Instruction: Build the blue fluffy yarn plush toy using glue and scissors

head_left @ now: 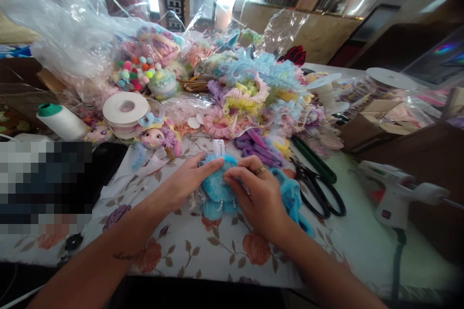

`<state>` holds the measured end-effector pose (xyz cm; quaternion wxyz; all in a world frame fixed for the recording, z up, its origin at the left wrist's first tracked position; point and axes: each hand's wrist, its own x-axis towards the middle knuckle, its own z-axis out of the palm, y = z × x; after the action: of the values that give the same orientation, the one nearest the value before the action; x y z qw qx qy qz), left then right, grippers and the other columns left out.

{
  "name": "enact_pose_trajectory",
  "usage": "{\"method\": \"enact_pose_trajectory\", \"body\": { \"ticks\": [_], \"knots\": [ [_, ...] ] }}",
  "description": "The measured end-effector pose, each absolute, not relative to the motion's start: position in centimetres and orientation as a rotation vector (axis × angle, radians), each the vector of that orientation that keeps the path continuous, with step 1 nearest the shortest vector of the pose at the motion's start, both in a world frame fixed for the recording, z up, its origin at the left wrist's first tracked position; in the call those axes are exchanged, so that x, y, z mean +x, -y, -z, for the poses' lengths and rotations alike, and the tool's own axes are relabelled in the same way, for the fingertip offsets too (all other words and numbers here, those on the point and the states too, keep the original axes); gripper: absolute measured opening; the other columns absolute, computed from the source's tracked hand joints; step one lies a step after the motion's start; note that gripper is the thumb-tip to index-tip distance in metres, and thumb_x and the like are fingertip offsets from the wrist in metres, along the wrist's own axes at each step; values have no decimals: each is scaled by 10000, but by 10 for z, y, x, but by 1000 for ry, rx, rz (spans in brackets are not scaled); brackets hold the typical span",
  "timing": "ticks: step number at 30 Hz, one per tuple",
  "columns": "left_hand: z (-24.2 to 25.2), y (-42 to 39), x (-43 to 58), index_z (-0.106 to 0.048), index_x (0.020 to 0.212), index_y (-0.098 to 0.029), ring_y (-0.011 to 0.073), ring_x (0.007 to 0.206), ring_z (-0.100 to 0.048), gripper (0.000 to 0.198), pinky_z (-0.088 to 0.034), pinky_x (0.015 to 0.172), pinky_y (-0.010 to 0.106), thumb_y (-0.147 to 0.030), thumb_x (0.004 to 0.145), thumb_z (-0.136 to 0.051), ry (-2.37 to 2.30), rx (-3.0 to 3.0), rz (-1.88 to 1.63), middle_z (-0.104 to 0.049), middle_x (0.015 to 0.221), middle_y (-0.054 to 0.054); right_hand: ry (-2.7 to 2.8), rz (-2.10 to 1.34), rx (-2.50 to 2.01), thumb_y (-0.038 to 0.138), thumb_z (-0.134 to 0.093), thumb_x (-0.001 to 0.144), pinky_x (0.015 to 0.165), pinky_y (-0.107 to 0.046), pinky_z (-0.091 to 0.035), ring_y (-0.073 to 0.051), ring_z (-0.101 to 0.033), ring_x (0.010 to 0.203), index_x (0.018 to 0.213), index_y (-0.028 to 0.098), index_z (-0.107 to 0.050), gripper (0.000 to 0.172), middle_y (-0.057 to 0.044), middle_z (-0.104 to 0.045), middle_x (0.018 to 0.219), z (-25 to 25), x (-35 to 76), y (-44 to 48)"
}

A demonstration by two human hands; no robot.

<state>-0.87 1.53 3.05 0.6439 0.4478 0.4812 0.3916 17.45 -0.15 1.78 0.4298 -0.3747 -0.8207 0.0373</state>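
A fluffy light-blue plush piece (219, 186), with strings of small white beads and a white label (219, 147) at its top, lies on the flowered tablecloth in front of me. My left hand (188, 178) grips its upper left side, thumb on the front. At its right, my right hand (259, 193) wears a ring and pinches its fingertips together against the front; whatever is between them is too small to make out. Bright blue fuzzy yarn (292, 198) trails beside my right wrist. Black-handled scissors (319, 193) lie just beyond the yarn.
A white glue gun (393, 193) stands at right near a cardboard box (377, 123). Ruffled trims (268, 77), pompoms (136, 75), ribbon spools (125, 108) and a thread cone (61, 120) pile up at the back. A doll head (152, 137) sits at left.
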Motion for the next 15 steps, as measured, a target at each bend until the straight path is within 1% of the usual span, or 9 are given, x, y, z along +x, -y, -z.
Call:
{"method": "enact_pose_trajectory", "body": {
  "ticks": [3, 6, 9, 12, 15],
  "knots": [
    [-32, -15, -9, -710, 1137, -213, 304, 984, -694, 468, -548, 706, 335, -520, 789, -777, -1120, 961, -824, -738, 1026, 99, 2029, -66, -945, 122, -568, 983, 613, -265, -466, -136, -529, 713, 923, 192, -654, 126, -21, -522, 843, -17, 173, 2],
    [-35, -15, -7, -684, 1117, -207, 270, 944, -692, 487, -537, 681, 311, -559, 791, -767, -1103, 952, -807, -731, 1060, 90, 2021, -54, -937, 115, -578, 976, 624, -268, -471, -142, -545, 724, 921, 180, -661, 119, -27, -537, 837, -15, 171, 1],
    [-37, -15, -6, -673, 1090, -198, 245, 919, -687, 498, -530, 682, 301, -582, 785, -767, -1095, 961, -795, -724, 1040, 74, 2011, -45, -943, 110, -583, 970, 635, -271, -478, -147, -568, 736, 919, 171, -668, 116, -35, -556, 837, -15, 170, 1],
    [-32, -15, -8, -681, 1096, -216, 268, 955, -686, 481, -540, 700, 321, -579, 791, -760, -1106, 980, -805, -725, 1018, 72, 2003, -23, -964, 114, -590, 968, 643, -273, -482, -150, -582, 738, 912, 162, -670, 109, -40, -568, 832, -14, 168, 2],
    [-23, -16, -11, -699, 1118, -232, 305, 1010, -678, 452, -549, 724, 351, -579, 828, -717, -1117, 1090, -847, -727, 1010, 82, 2001, 19, -979, 119, -588, 971, 642, -274, -482, -153, -589, 740, 905, 160, -670, 113, -42, -573, 827, -14, 166, 3]
  ]
}}
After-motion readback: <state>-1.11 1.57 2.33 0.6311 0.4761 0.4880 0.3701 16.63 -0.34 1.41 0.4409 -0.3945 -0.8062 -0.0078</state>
